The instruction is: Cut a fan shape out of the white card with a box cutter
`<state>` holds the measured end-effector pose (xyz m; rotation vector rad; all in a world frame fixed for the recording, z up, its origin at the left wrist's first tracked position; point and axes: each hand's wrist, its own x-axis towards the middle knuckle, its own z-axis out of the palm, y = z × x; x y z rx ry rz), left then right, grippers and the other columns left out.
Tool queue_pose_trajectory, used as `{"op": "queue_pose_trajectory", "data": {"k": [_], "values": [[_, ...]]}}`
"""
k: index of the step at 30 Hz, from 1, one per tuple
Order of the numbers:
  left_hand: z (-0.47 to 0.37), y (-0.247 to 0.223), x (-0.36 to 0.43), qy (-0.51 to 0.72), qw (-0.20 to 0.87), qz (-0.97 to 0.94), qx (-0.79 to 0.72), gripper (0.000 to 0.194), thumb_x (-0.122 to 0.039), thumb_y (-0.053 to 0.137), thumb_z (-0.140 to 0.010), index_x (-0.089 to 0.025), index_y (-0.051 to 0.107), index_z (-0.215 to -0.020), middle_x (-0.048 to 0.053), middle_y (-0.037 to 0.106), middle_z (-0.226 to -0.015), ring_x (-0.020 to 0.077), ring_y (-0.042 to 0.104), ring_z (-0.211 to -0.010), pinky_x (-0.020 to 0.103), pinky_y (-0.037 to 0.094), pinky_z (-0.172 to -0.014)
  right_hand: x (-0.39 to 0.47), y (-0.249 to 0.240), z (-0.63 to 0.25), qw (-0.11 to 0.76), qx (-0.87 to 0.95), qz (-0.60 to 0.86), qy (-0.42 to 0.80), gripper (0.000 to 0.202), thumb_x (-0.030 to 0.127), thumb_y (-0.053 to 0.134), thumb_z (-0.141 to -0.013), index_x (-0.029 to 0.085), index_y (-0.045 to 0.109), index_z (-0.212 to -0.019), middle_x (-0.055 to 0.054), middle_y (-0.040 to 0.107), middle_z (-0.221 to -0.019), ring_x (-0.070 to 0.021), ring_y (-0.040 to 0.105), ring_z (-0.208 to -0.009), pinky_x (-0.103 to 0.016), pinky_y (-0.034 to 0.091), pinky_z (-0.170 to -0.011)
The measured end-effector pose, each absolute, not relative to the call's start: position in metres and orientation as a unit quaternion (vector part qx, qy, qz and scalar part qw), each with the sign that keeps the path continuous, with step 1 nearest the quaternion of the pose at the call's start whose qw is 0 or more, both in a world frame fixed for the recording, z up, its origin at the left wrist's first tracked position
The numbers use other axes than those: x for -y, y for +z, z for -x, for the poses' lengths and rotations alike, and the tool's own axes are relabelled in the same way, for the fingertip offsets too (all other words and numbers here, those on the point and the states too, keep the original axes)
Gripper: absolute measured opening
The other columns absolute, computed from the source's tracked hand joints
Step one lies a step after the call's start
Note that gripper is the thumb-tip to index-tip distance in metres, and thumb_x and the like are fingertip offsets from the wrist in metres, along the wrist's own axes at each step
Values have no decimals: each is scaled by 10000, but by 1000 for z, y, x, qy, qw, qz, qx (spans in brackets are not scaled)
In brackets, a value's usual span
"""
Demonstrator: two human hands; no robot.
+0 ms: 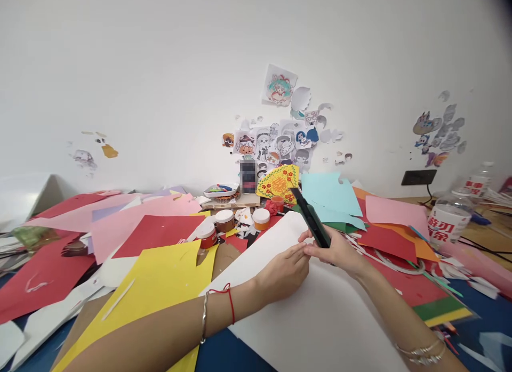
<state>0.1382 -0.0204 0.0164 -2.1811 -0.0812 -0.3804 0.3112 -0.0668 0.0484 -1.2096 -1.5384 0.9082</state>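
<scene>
My right hand (336,250) is closed around a long stapler (314,223), black on top with dark green below, tilted up over a large white paper sheet (316,318). My left hand (284,271) meets the right hand's fingertips, its own fingers pressed together. What lies between those fingers is hidden. Both hands are above the white sheet, which spreads toward me. Yellow paper (160,281) lies under my left forearm.
Lidded paint jars (261,219) stand behind the white sheet. A yellow decorated fan shape (279,184) leans near a phone (248,176). Light blue paper (330,196) and red paper (388,241) lie at right, near plastic bottles (452,215). Paper scraps surround the workspace.
</scene>
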Motion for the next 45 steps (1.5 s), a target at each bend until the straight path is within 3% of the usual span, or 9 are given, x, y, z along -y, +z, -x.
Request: {"op": "queue_pose_trajectory", "data": {"k": [4,10,15,18,23,26,34,38,45], "values": [[-138,20,22,-155,470,868,27,333,-140,403,-873,-39,636,-1088,162,603,-1207,281,472,-1231,459,205,-1125,64,43,-306,511,617,485,351,334,414,721,-668,184,531,-818,-6,590,-753,-76,400,-492,-237,313,-440],[-137,7,20,-159,453,877,17,331,-181,431,-880,-89,641,-1119,117,579,-1267,247,489,-1215,405,239,-1113,66,48,-305,573,548,479,378,406,425,757,-605,203,475,-796,12,597,-706,-60,352,-411,-242,289,-412],[-137,4,25,-141,459,877,29,315,-165,449,-858,-67,639,-1089,140,605,-1204,262,505,-1180,437,212,-1119,68,48,-305,485,625,496,358,306,403,690,-694,180,585,-876,-46,637,-889,-73,396,-473,-247,317,-430],[-136,5,24,-152,445,883,15,278,-119,420,-866,-62,632,-1038,139,630,-1114,236,551,-1102,415,241,-1104,67,44,-306,451,664,496,331,225,363,662,-725,180,599,-841,-16,607,-807,-83,408,-508,-242,327,-459],[-133,9,16,-194,272,940,65,172,-98,416,-867,-141,577,-908,45,626,-864,181,587,-949,385,321,-1060,66,41,-308,485,641,514,297,236,373,667,-728,200,528,-806,33,496,-680,-84,371,-505,-233,291,-460],[-132,15,15,-229,131,948,176,98,-142,453,-829,-164,518,-900,43,591,-828,175,568,-781,344,479,-806,67,41,-306,470,649,505,322,245,390,667,-740,206,530,-826,33,491,-667,-90,367,-505,-234,278,-454],[-131,17,27,-323,-166,891,273,192,-251,550,-769,-207,374,-706,-56,473,-641,92,410,-540,220,327,-520,74,47,-298,481,655,475,337,192,357,653,-767,206,534,-778,5,561,-808,-96,414,-556,-247,355,-513],[-131,18,28,-335,-222,866,297,252,-302,562,-759,-209,338,-692,-68,425,-616,89,383,-544,217,284,-512,78,47,-291,462,682,457,336,144,320,651,-754,211,558,-750,-16,607,-821,-171,532,-750,-272,418,-631],[-134,24,26,-247,-183,878,366,176,-211,498,-761,-225,334,-821,-21,538,-712,136,485,-578,241,270,-466,80,36,-272,460,655,502,329,247,366,720,-692,220,530,-754,25,563,-685,-109,439,-522,-251,367,-502]]}}
